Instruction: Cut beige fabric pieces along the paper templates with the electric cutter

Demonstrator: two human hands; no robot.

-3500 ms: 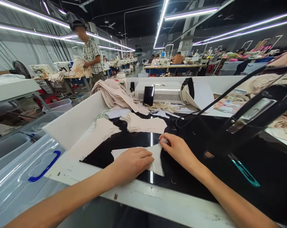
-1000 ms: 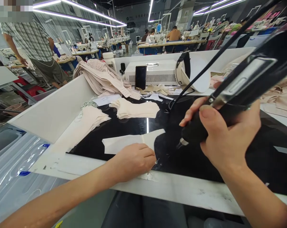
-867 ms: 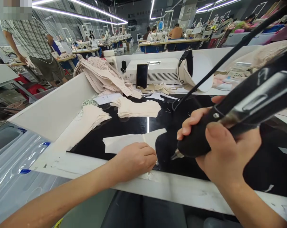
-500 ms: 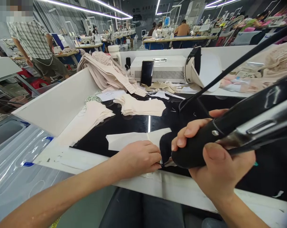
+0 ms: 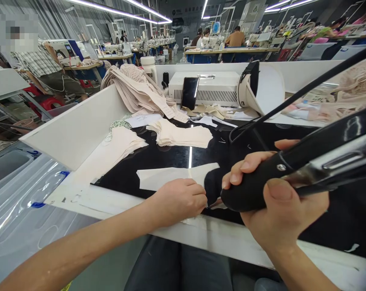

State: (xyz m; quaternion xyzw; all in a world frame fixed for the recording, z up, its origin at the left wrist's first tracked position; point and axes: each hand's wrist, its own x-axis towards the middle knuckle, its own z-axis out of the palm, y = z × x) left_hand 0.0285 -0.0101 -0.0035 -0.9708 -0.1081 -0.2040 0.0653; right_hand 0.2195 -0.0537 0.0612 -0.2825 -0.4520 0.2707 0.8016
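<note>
My right hand (image 5: pixel 287 206) is wrapped round a thick black corded hand tool (image 5: pixel 249 192) with a silver lever along its side. The thumb presses near the lever's base, and the tool's rounded end points left. My left hand (image 5: pixel 178 202) is closed in a pinch at the near edge of a cream fabric piece (image 5: pixel 158 178), which lies flat on the black tabletop (image 5: pixel 125 169). The left fingertips are close to the tool's rounded end. What exactly lies between them is hidden.
Beyond the hands lie a stack of cream cut pieces (image 5: pixel 183 135) and another stack (image 5: pixel 122 141) on the left. Farther back are a pink-beige fabric bundle (image 5: pixel 140 89), a phone (image 5: pixel 189 93) and a white vented box (image 5: pixel 219 89). A black cable (image 5: pixel 292 99) crosses the right side.
Both hands keep their grips and nearly the same places. The view has shifted slightly. At the far left, a person in a checked shirt has leaned over.
</note>
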